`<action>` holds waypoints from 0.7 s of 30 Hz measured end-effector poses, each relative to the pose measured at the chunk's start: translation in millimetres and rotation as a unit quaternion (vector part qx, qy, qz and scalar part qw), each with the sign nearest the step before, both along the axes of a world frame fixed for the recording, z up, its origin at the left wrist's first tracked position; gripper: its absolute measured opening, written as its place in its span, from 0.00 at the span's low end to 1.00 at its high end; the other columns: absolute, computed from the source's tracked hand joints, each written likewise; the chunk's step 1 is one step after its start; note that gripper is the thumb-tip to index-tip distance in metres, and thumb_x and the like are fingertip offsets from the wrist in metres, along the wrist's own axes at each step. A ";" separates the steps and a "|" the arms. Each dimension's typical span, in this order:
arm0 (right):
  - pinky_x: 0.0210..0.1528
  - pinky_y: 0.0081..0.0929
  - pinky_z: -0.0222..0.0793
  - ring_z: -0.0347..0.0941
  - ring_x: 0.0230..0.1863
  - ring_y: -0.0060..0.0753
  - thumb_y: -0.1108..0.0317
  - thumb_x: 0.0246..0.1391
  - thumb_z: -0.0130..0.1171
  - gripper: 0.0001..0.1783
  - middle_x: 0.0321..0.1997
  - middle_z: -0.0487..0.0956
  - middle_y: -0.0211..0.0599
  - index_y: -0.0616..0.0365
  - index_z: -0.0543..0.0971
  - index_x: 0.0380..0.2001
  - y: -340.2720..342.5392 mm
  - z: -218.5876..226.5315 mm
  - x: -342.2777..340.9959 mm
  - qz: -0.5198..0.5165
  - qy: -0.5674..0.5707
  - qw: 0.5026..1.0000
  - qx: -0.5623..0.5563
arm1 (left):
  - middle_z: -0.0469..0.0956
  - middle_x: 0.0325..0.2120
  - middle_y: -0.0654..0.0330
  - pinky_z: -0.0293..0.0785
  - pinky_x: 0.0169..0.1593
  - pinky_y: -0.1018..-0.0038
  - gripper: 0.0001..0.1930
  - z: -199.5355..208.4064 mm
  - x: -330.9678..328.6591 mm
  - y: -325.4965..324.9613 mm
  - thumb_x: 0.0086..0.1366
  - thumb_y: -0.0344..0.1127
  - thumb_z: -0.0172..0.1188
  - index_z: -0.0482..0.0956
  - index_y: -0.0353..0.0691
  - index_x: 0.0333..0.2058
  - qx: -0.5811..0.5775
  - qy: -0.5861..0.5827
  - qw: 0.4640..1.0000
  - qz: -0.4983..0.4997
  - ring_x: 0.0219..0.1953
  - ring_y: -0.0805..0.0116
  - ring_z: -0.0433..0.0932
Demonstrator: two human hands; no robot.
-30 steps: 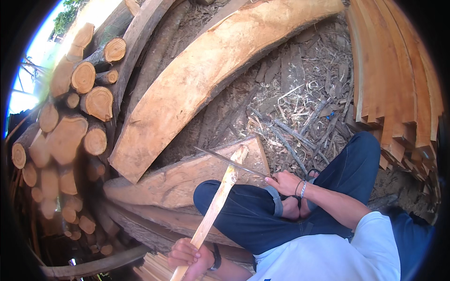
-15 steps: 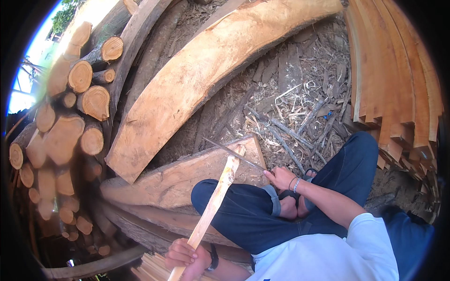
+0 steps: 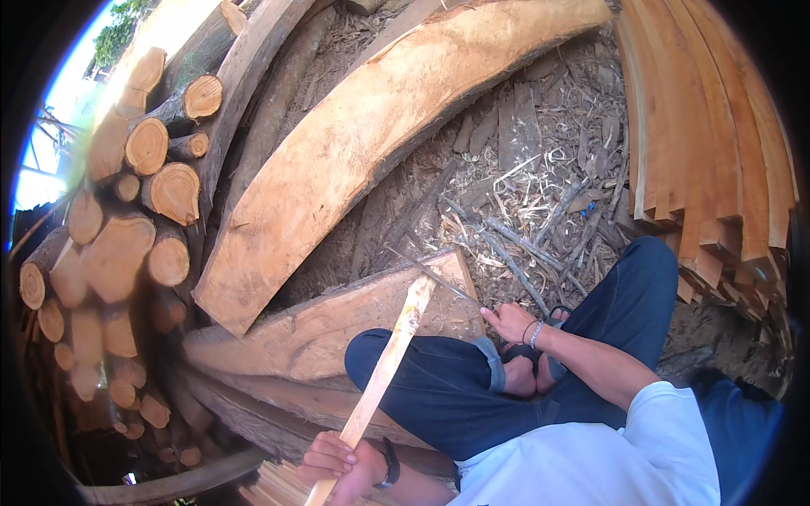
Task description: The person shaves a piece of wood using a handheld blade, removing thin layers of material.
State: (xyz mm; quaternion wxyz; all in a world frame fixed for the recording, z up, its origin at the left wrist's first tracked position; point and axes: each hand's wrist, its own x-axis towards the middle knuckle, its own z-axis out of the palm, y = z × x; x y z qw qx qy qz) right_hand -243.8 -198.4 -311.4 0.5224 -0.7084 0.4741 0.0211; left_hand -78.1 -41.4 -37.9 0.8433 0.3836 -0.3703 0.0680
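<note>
My left hand is wrapped round the lower part of a long, pale wooden stick. The stick slants up and away to the right, crossing over my bent left knee, and its roughly whittled far end lies over a thick plank. In my right hand is a long, thin-bladed knife, its handle mostly hidden by the fingers. The blade points to the far left and passes just beyond the stick's far end; whether they touch I cannot tell.
Cut logs are stacked on the left. A broad curved slab stretches across the far side. Wood shavings and twigs cover the ground ahead. Sawn boards are piled at the right. Thin pale strips lie near my left hand.
My right hand has drawn the knife slightly to the right, so less blade reaches past the stick. The left hand keeps its hold on the stick, which has barely shifted.
</note>
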 end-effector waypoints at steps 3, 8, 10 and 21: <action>0.40 0.47 0.72 0.77 0.31 0.59 0.38 0.62 0.36 0.41 0.20 0.77 0.58 0.67 0.79 0.19 3.2 3.5 -1.5 -0.011 -0.037 0.999 -0.019 | 0.50 0.07 0.69 0.47 0.15 0.83 0.36 -2.6 2.5 1.2 0.56 0.79 0.38 0.53 0.49 0.14 0.002 -0.012 1.000 -0.012 0.08 0.78 0.49; 0.37 0.48 0.70 0.75 0.29 0.62 0.41 0.62 0.39 0.37 0.19 0.75 0.60 0.68 0.78 0.23 -5.2 -7.6 -2.9 0.000 0.009 1.000 -0.025 | 0.49 0.07 0.68 0.46 0.14 0.82 0.36 4.7 6.8 -2.6 0.57 0.77 0.39 0.52 0.48 0.13 -0.002 0.013 1.000 0.014 0.08 0.77 0.49; 0.38 0.48 0.70 0.75 0.29 0.62 0.41 0.61 0.40 0.37 0.20 0.75 0.59 0.68 0.78 0.23 2.6 -3.6 -5.2 0.003 -0.006 1.000 -0.018 | 0.49 0.07 0.68 0.45 0.14 0.82 0.35 7.1 12.3 -3.2 0.58 0.76 0.39 0.52 0.48 0.13 -0.006 0.025 0.999 0.028 0.09 0.77 0.48; 0.41 0.49 0.71 0.76 0.31 0.63 0.38 0.61 0.37 0.41 0.22 0.76 0.63 0.69 0.80 0.22 4.2 -6.3 -3.0 -0.006 -0.016 1.000 -0.017 | 0.46 0.08 0.69 0.45 0.14 0.82 0.34 17.1 31.9 -19.9 0.64 0.72 0.34 0.48 0.50 0.12 -0.017 0.081 0.979 0.187 0.09 0.77 0.46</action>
